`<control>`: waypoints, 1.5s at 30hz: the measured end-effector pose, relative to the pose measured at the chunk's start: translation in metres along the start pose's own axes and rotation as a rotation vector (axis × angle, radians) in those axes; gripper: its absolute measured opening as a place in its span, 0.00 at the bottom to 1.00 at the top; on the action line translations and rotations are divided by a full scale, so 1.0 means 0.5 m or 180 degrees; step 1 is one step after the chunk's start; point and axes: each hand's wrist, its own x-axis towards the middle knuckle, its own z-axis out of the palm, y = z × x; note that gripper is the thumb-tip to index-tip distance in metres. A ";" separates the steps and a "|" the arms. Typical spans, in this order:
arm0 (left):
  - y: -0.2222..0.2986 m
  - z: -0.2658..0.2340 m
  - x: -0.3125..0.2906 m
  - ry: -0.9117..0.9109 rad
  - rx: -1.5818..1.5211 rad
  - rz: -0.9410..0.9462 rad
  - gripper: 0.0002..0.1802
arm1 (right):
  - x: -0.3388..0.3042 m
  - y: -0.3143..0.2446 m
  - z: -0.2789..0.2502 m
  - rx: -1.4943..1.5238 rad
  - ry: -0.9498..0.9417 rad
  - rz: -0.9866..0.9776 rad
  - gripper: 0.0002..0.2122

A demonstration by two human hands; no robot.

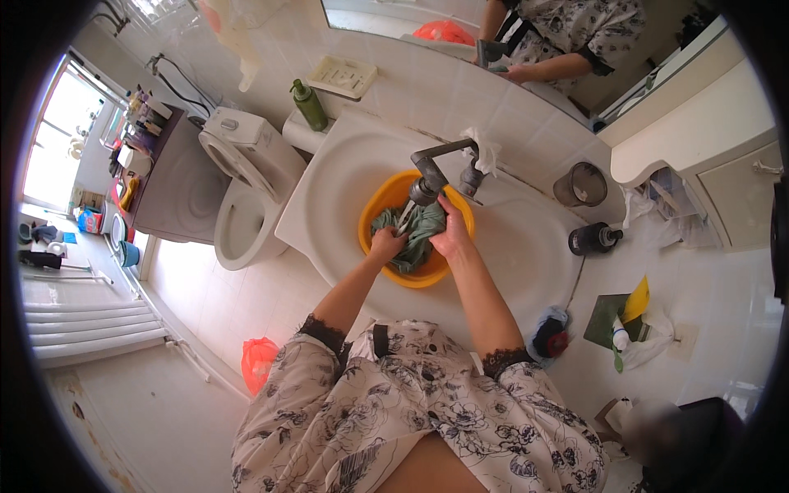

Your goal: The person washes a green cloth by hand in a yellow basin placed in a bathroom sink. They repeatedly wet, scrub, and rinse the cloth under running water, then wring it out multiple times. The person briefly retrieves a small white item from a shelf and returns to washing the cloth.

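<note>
The left hand (388, 244) and right hand (454, 232) each have their grip clamped on the green cloth (425, 224), bunched in the yellow basin (366, 220) toward the sink (526, 263)'s left end. Faucet (444, 154) water deflected off raised folds could splash over its front edge.

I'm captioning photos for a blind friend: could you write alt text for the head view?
A person's left hand and right hand hold a bunched green cloth in an orange basin, under what looks like water running from a dark faucet. The basin sits in a white sink, with a toilet to the left.
</note>
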 end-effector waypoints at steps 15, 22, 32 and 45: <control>0.050 -0.148 0.019 -0.0903 -0.3934 -0.0109 0.25 | 0.013 0.102 -0.041 -0.3252 0.0081 -0.0718 0.13; 0.045 -0.161 0.028 -0.0848 -0.3212 0.0654 0.24 | 0.044 0.094 -0.001 -0.2606 0.0450 -0.0924 0.19; 0.129 -0.096 0.032 -0.0440 -0.0735 0.1658 0.18 | -0.033 0.055 -0.210 -0.5962 0.1935 -0.0798 0.26; 0.052 -0.038 -0.034 -0.0457 0.0116 0.0194 0.21 | -0.107 0.029 -0.219 -0.7452 0.1791 -0.0437 0.22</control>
